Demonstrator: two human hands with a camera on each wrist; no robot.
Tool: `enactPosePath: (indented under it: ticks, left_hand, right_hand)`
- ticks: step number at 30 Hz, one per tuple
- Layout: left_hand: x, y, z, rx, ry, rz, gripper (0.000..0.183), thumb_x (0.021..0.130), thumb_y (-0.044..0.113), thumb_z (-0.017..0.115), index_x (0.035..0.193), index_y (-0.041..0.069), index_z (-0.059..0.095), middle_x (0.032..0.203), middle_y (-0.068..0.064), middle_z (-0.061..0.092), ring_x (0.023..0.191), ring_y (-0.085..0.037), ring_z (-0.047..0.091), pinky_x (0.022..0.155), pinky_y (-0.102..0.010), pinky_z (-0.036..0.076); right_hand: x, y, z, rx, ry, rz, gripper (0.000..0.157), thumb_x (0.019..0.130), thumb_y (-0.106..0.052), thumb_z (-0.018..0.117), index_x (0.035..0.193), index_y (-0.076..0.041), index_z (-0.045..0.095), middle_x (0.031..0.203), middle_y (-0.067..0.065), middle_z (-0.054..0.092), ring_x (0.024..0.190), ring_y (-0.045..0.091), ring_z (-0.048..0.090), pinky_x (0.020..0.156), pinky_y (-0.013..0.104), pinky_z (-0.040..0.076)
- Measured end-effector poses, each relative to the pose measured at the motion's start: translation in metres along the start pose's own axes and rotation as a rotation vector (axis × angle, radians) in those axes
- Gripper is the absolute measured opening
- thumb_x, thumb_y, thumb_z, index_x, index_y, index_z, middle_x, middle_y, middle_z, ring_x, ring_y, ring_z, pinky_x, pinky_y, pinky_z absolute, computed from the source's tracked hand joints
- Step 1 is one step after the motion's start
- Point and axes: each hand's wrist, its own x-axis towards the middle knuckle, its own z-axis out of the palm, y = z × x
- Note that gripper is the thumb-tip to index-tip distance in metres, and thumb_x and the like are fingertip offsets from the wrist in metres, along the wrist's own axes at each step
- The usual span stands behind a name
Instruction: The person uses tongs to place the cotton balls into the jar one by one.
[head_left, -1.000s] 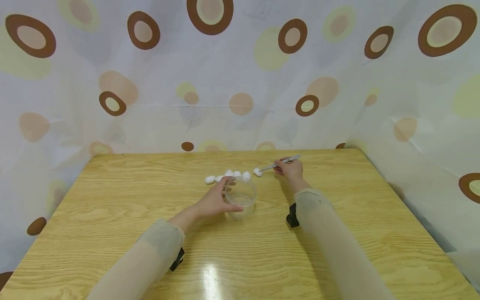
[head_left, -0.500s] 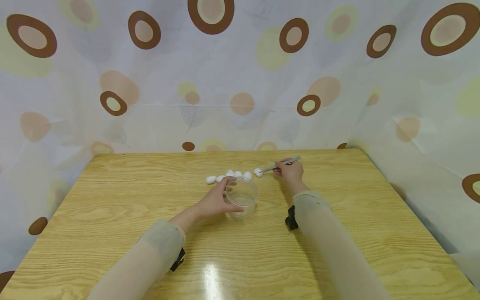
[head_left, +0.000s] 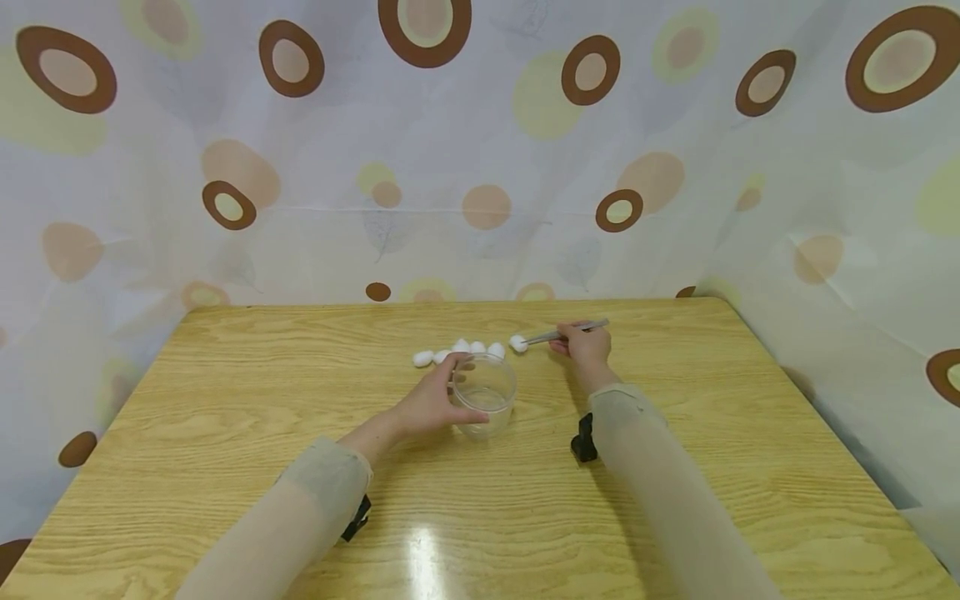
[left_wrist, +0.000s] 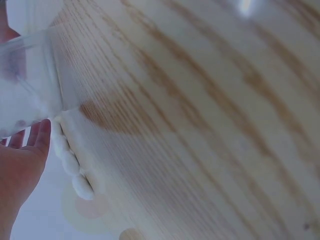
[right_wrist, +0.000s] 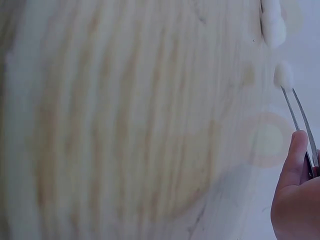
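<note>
My left hand [head_left: 431, 402] holds a clear round plastic container [head_left: 483, 400] by its side, thumb in front and fingers behind. In the left wrist view the container [left_wrist: 25, 85] shows at the left edge beside the fingers. My right hand [head_left: 587, 346] pinches a pair of metal tweezers [head_left: 546, 337]. Their tips meet one white cotton ball [head_left: 518, 343]; in the right wrist view the two prongs reach the lower end of this cotton ball [right_wrist: 283, 75]. Whether it is off the table I cannot tell. Several more cotton balls [head_left: 461, 346] lie in a row behind the container, some partly hidden.
The wooden table [head_left: 262, 417] runs back to a patterned curtain [head_left: 435, 242], which also hangs along both sides. A glare spot lies near the table's front. Each wrist carries a small black camera mount [head_left: 583, 439].
My right hand and the tweezers have shifted slightly right, and the tweezers lie a little flatter. The tips stay at the same cotton ball. My left hand and the container hold still.
</note>
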Motion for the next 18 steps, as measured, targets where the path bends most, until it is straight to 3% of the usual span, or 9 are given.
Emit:
enactPosePath:
  ticks: [12, 18]
  left_hand:
    - [0.0, 0.001, -0.001, -0.003, 0.002, -0.007, 0.084, 0.076, 0.022, 0.079, 0.143, 0.011, 0.029, 0.146, -0.011, 0.037, 0.132, -0.031, 0.038, 0.105, -0.046, 0.038]
    - [0.0, 0.0, 0.0, -0.005, 0.0, -0.007, 0.084, 0.076, 0.023, 0.079, 0.143, 0.011, 0.028, 0.146, -0.01, 0.037, 0.132, -0.031, 0.038, 0.105, -0.046, 0.038]
  right_hand:
    - [-0.004, -0.006, -0.009, 0.08, -0.004, 0.039, 0.01, 0.089, -0.001, 0.06, 0.088, -0.004, 0.05, 0.056, 0.0, 0.061, 0.047, 0.009, 0.062, 0.053, 0.02, 0.054]
    - [-0.014, -0.014, -0.015, 0.106, -0.037, 0.071, 0.008, 0.089, -0.001, 0.059, 0.087, -0.004, 0.052, 0.057, 0.002, 0.062, 0.049, 0.011, 0.063, 0.057, 0.021, 0.055]
